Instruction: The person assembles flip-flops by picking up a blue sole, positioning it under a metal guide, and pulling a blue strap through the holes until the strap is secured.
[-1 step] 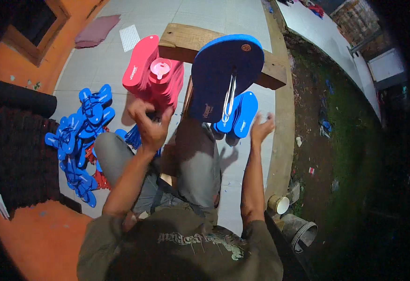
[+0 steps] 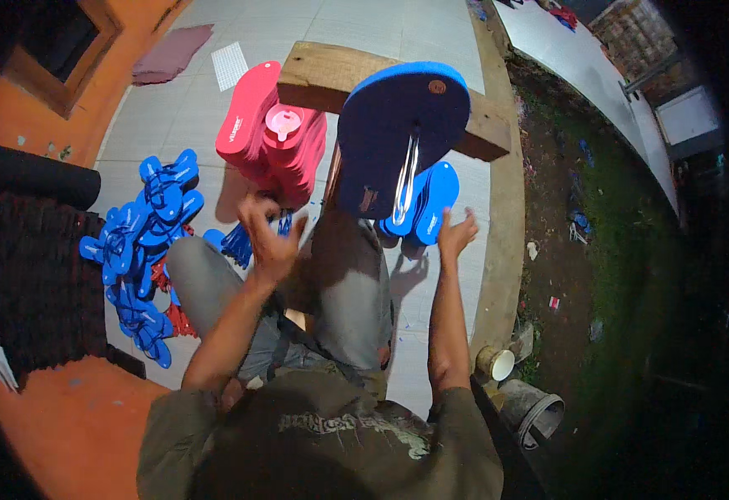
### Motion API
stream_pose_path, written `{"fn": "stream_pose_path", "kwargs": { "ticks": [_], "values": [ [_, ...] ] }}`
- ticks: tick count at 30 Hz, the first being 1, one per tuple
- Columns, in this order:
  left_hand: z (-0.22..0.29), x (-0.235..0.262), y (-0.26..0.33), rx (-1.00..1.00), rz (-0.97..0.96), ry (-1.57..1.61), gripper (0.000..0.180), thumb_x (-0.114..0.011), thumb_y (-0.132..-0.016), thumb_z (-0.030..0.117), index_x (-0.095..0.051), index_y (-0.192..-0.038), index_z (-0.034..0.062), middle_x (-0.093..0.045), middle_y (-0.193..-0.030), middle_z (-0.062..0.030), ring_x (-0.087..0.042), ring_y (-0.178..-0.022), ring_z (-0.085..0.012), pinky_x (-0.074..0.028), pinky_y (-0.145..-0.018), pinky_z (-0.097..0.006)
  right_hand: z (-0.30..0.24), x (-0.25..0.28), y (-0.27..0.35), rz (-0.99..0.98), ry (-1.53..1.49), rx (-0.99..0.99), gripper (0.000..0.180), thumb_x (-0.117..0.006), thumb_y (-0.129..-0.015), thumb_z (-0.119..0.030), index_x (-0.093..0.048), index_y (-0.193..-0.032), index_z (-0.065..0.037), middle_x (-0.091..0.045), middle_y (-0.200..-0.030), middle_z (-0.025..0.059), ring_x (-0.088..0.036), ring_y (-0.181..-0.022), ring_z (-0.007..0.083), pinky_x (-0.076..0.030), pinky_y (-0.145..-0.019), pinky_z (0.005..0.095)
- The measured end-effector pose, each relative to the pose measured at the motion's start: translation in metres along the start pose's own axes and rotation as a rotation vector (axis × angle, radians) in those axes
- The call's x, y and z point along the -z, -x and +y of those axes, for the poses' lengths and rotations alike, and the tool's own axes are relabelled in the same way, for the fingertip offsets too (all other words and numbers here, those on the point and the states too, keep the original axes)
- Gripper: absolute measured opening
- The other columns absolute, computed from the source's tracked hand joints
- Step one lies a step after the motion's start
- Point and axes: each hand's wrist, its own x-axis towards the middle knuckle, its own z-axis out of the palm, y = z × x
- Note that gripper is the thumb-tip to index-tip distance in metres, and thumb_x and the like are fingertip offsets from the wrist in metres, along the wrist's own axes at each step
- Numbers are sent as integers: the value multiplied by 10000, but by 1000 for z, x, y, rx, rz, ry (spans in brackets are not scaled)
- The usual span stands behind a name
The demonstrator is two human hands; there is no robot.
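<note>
Over your knees, both hands are empty, fingers apart: steady the dark blue sandal [image 2: 398,133] with your right hand [image 2: 456,233], and keep your left hand [image 2: 268,242] beside the red sandals [image 2: 277,137].

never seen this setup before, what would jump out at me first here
The big dark blue sandal sole stands out first, leaning on the wooden beam at top centre with a metal tool hanging down its face. Just left of it leans a stack of red soles, and a heap of blue straps sprawls over the pale tiles at the left. The left hand is raised and blurred below the red stack; the right hand is open beside smaller blue soles.
</note>
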Motion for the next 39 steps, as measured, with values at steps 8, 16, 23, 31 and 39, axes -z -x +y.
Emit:
{"fn": "stream_pose_path", "kwargs": {
  "ticks": [8, 16, 23, 31, 39],
  "values": [
    [73, -24, -7, 99, -464, 366, 164, -680, -707, 204, -621, -792, 76, -596, -706, -60, -573, -631, -203, -443, -591, -297, 15, -84, 17, -272, 203, -337, 791, -734, -614, -393, -361, -1221, -51, -393, -1202, 182, -361, -1127, 364, -348, -902, 470],
    [64, -29, 13, 564, -766, 555, 430, -668, -726, 339, -555, -998, 25, -575, -841, -99, -553, -728, -203, -454, -663, -310, -52, 86, 118, -356, -939, -287, 854, -784, -597, -203, -269, -1255, -27, -406, -1103, 108, -445, -983, 209, -386, -811, 350],
    [86, -14, 10, 673, -900, 495, 371, -594, -790, 312, -533, -978, -2, -569, -898, -157, -576, -832, -256, -454, -703, -348, -117, 175, 155, -590, -1071, -193, 858, -786, -607, -207, -275, -1271, -20, -383, -1190, 107, -386, -1097, 194, -347, -890, 339],
    [95, 39, -65, -205, -493, 748, 228, -648, -676, 129, -585, -856, 5, -557, -787, -108, -572, -719, -257, -470, -623, -330, -202, 212, 82, -786, -1363, 349, 290, -659, -669, 10, -498, -909, -7, -590, -940, 178, -582, -861, 256, -467, -764, 359],
    [98, 37, -107, -404, -381, 744, 290, -662, -567, 72, -633, -855, 81, -559, -840, -53, -556, -743, -217, -459, -582, -305, -226, 217, 41, -484, -1167, 953, 190, -601, -716, -74, -523, -889, -79, -613, -911, 109, -593, -832, 259, -473, -744, 396]
  ]
}}
